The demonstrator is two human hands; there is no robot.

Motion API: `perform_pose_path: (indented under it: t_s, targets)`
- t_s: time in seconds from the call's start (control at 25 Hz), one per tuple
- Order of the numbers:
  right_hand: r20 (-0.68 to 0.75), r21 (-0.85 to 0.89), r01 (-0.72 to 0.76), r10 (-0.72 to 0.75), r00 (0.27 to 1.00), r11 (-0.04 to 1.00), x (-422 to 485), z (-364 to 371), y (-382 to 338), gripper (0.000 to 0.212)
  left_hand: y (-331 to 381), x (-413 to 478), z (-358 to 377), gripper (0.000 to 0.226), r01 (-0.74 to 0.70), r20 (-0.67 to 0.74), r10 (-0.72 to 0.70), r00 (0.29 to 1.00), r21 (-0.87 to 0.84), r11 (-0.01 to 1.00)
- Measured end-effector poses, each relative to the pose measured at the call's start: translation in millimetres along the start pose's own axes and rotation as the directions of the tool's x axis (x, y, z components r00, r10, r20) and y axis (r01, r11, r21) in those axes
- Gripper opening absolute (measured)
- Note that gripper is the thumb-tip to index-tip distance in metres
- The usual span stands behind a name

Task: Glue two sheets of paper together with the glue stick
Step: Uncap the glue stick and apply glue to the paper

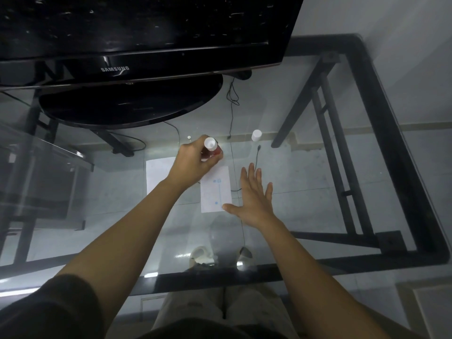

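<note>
Two white sheets lie flat on the glass table. The left sheet (157,177) is blank and partly under my left forearm. The right sheet (216,192) carries pale blue glue marks. My left hand (193,162) grips the glue stick (212,146), red-bodied with a white end, held over the far edge of the right sheet. My right hand (254,199) is flat with fingers spread, its thumb touching the right sheet's near right corner. The white cap (256,135) stands alone on the glass beyond my right hand.
A black Samsung monitor (137,35) on an oval stand (132,104) fills the far left. Thin black cables (231,111) run across the glass near the cap. The glass table's black frame (381,118) bounds the right and near sides.
</note>
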State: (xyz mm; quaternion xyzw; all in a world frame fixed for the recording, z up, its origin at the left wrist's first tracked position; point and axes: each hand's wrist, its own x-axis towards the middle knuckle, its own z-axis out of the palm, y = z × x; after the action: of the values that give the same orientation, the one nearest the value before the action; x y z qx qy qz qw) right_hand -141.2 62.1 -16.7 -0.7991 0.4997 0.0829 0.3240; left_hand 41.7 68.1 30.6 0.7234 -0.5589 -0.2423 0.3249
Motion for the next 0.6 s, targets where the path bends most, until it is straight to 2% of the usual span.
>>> perform_pose_path:
  t_s: [0.12,0.28,0.4,0.6]
  targets:
    - [-0.041,-0.036,0.065,-0.067,0.997,0.997,-3,0,-1,0.094,-3,-16,-9,0.031,0.042,-0.025,-0.043,0.999,-0.064,0.997]
    - [-0.041,-0.091,0.115,-0.12,0.992,0.989,-4,-3,-1,0.069,-10,-57,-8,0.026,0.008,0.136,0.0,0.991,-0.053,0.999]
    - [-0.029,-0.175,0.126,-0.133,0.991,0.976,-4,-4,3,0.065,-13,-68,-2,0.026,-0.02,0.19,0.02,0.982,-0.002,1.0]
    - [0.068,-0.3,0.182,-0.17,0.983,0.936,-2,-11,15,0.067,-15,-68,-5,0.027,-0.031,0.174,0.018,0.985,0.069,0.997]
